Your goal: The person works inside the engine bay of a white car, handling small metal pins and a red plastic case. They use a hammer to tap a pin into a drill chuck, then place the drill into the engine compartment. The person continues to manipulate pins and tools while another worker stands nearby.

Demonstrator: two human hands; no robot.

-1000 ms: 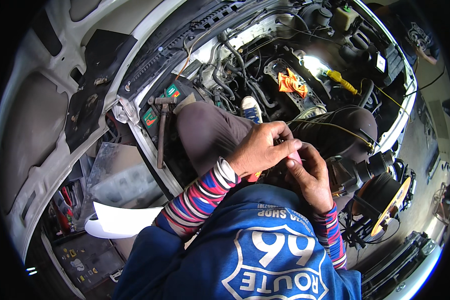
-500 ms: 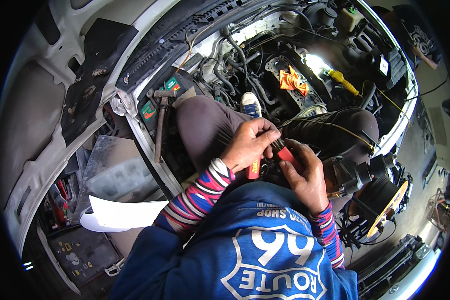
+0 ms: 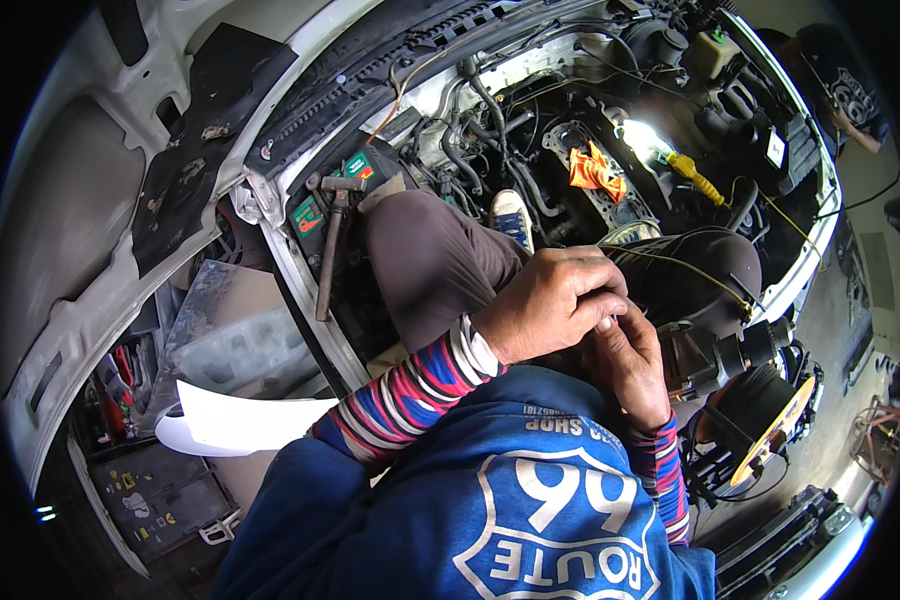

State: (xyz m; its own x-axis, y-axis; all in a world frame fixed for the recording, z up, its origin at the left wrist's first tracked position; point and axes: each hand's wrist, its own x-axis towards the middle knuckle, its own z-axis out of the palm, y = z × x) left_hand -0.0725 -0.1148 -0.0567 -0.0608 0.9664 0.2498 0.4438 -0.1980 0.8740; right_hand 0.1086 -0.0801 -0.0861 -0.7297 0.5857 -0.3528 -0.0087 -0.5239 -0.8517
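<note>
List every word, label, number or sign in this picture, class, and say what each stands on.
I won't copy wording, but it stands here:
Blue shirt: large white letters and numerals around a shield outline, upside down, legible; smaller lettering above.
Green labels on a dark case beside the hammer: too small to read.
White label, engine bay's right side: too small.
Other person's dark shirt: pale print, blurred.

blue shirt: white shield emblem, words, numerals | black box: green labels
</note>
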